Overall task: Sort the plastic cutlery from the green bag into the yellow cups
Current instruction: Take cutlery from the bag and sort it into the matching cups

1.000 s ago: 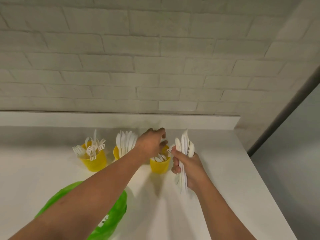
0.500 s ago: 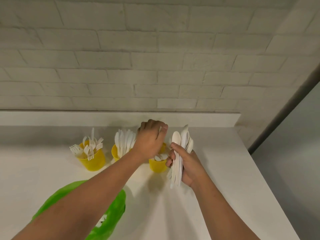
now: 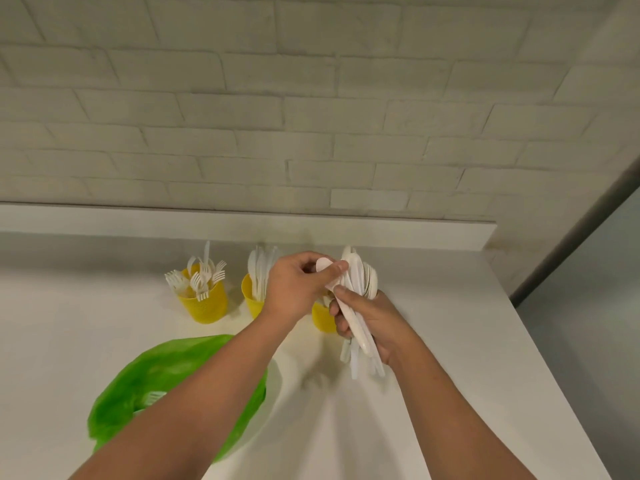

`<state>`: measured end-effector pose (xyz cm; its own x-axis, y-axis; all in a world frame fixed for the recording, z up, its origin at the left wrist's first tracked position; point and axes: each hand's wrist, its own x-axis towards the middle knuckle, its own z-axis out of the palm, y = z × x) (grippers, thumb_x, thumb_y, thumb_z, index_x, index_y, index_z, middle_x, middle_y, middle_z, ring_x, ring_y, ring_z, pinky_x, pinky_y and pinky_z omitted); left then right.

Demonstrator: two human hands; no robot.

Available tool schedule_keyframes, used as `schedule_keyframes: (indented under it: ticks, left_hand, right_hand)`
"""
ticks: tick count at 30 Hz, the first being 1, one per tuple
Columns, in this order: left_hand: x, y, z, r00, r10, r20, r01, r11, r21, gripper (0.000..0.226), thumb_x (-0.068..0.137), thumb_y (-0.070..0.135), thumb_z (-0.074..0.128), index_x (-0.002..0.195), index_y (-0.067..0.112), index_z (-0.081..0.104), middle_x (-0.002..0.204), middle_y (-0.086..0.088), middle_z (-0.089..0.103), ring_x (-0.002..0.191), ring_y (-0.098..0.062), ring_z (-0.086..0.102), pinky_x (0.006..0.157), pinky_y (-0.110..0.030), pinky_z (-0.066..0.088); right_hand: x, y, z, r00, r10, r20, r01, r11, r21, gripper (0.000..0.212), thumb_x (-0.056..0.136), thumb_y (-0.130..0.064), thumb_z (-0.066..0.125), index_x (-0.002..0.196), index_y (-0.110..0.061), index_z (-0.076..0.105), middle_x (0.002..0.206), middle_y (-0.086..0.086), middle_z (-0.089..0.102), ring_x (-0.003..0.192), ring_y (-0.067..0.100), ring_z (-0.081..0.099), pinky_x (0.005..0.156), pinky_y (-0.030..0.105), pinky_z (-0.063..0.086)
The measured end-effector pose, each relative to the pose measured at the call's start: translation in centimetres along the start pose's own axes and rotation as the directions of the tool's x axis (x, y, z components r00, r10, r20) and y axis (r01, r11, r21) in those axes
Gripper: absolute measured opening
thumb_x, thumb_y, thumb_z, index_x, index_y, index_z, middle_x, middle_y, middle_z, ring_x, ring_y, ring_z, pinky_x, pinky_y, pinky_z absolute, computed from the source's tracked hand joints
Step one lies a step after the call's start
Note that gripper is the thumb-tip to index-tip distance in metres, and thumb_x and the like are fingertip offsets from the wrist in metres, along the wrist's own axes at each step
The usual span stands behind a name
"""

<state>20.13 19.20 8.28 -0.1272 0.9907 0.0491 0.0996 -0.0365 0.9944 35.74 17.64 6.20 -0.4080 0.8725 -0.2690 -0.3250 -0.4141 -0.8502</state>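
Note:
Three yellow cups stand in a row on the white counter [image 3: 450, 341]. The left cup [image 3: 204, 303] holds forks, the middle cup [image 3: 251, 299] holds knives, and the right cup [image 3: 322, 317] is mostly hidden behind my hands. My right hand [image 3: 372, 323] grips a bundle of white plastic cutlery [image 3: 360, 306], upright, just right of the right cup. My left hand [image 3: 299, 285] pinches the bowl of a white spoon [image 3: 325, 265] at the top of that bundle. The green bag [image 3: 156, 386] lies crumpled at the front left, partly under my left forearm, with a fork showing inside.
A white brick wall rises behind a low white ledge [image 3: 242, 220] at the back of the counter. The counter's right edge [image 3: 540, 341] drops off to a grey floor, with a dark vertical strip at the far right.
My left hand has moved from above the right cup over to the bundle and taken hold of a spoon's tip. My right hand with the bundle stays near the right cup.

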Motion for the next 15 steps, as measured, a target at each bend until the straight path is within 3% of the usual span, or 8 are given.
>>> schedule_keyframes:
  ticks: [2, 5, 11, 15]
  left_hand:
    - [0.5, 0.0, -0.6, 0.996, 0.020, -0.084, -0.019, 1.000, 0.007, 0.014, 0.079, 0.029, 0.089, 0.076, 0.019, 0.079, 0.067, 0.001, 0.072, 0.058, -0.010, 0.059, 0.061, -0.027, 0.049]
    - [0.6, 0.2, -1.1, 0.994, 0.041, -0.101, -0.041, 0.999, -0.005, 0.016, 0.078, 0.029, 0.089, 0.081, 0.016, 0.079, 0.069, 0.002, 0.073, 0.060, -0.008, 0.061, 0.058, -0.023, 0.050]
    - [-1.8, -1.9, -0.3, 0.976, -0.177, 0.125, 0.197, 0.967, -0.165, 0.032, 0.089, 0.028, 0.079, 0.086, -0.003, 0.074, 0.072, -0.014, 0.065, 0.061, -0.019, 0.056, 0.067, -0.033, 0.048]
    - [0.0, -1.1, -1.4, 0.982, -0.170, 0.083, 0.180, 0.973, -0.143, 0.019, 0.087, 0.022, 0.082, 0.082, 0.004, 0.078, 0.066, -0.007, 0.063, 0.057, -0.017, 0.054, 0.067, -0.034, 0.048]
  right_hand:
    - [-0.6, 0.4, 0.1, 0.999, 0.042, 0.006, -0.041, 0.999, -0.034, 0.013, 0.085, -0.024, 0.078, 0.085, -0.011, 0.076, 0.072, 0.013, 0.063, 0.052, 0.017, 0.054, 0.047, 0.023, 0.044]
    - [-1.0, 1.2, 0.1, 0.999, 0.039, -0.024, -0.038, 0.999, 0.015, 0.010, 0.084, -0.021, 0.078, 0.083, -0.012, 0.075, 0.069, 0.011, 0.056, 0.052, 0.015, 0.049, 0.044, 0.021, 0.041]
    - [-0.8, 1.7, 0.6, 0.997, -0.032, -0.073, 0.033, 0.999, 0.009, 0.020, 0.083, -0.027, 0.080, 0.087, -0.009, 0.073, 0.068, 0.012, 0.059, 0.050, 0.016, 0.051, 0.044, 0.023, 0.041]
    - [-1.0, 2.5, -0.8, 0.990, -0.038, -0.137, 0.040, 0.999, 0.013, 0.014, 0.086, -0.024, 0.078, 0.090, -0.011, 0.077, 0.078, 0.017, 0.068, 0.045, 0.018, 0.047, 0.045, 0.025, 0.038]
